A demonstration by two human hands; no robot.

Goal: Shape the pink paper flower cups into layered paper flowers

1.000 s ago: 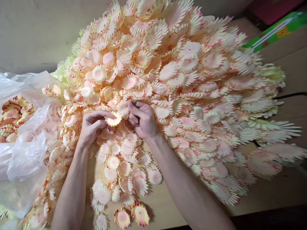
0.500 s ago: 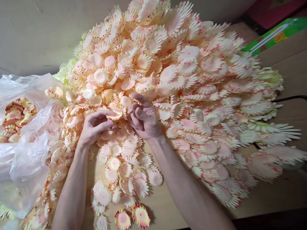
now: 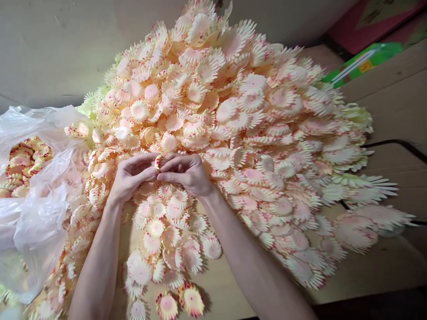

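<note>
Between my two hands is a small yellow petal disc (image 3: 158, 162) with red tips, seen edge-on. My left hand (image 3: 135, 174) pinches it from the left, thumb against fingers. From the other side my right hand (image 3: 185, 172) closes on the same disc, its thumb and fingertips meeting at the edge. A large heap of artificial flower petal discs (image 3: 233, 106), cream with pink centres and pink tips, rises behind both hands. Below my wrists lies a looser group of the same discs (image 3: 170, 240). Two red-edged yellow discs (image 3: 191, 299) rest near the table's front edge.
On the left, a clear plastic bag (image 3: 43, 222) holds more red-tipped discs (image 3: 28, 158). Brown cardboard (image 3: 400, 102) stands at the right, with a green packet (image 3: 365, 64) and a black cable (image 3: 400, 142) nearby. Wooden tabletop (image 3: 223, 289) shows at the front.
My right hand, earlier apart with fingers loosely curled, has moved left and closed on the disc. The disc has turned from lying flat to edge-on. The view has shifted slightly.
</note>
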